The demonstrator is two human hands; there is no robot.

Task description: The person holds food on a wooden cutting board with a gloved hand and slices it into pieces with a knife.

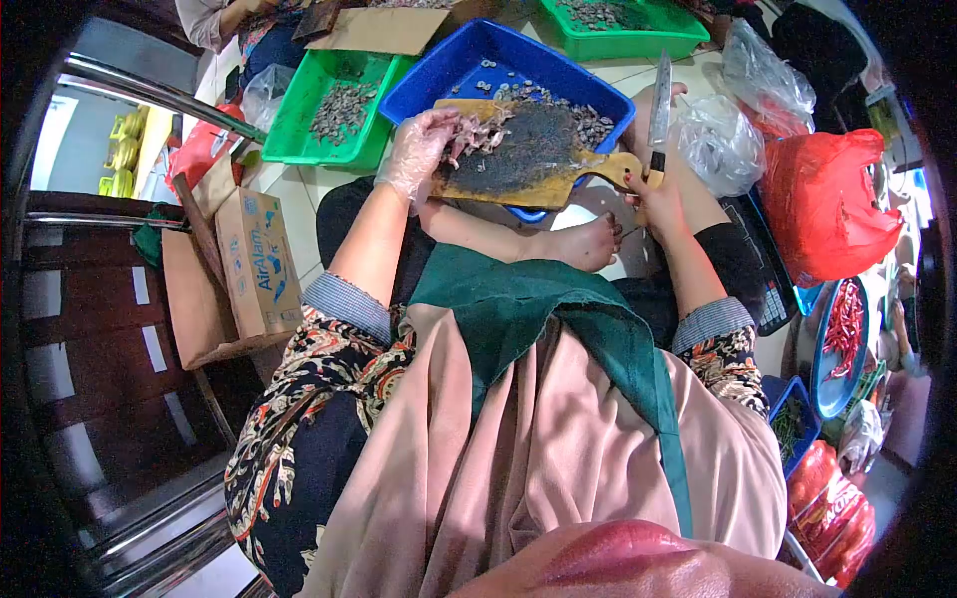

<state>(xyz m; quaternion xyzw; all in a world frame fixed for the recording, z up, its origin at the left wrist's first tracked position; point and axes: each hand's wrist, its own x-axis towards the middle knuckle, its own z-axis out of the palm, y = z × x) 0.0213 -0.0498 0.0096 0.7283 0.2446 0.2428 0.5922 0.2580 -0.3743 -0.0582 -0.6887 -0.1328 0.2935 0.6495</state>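
A wooden cutting board (538,149) with a dark, stained middle is held over the near side of a blue tray (414,82). My left hand (414,149), in a clear plastic glove, is at the board's left edge, its bent fingers closed against shredded pinkish pieces (480,136) that look like meat. My right hand (653,199) is bare and wraps the board's handle (610,167) together with the black grip of a knife (660,110). The knife's blade points up and away from me. Small dark sliced pieces (590,122) lie in the blue tray, partly hidden behind the board.
Green trays (289,140) holding similar slices stand to the left and at the back right. A cardboard box (254,264) is on my left. Red plastic bag (832,204), clear bags (720,145), and a basin of red chillies (845,329) line my right. Another person (214,20) sits at upper left.
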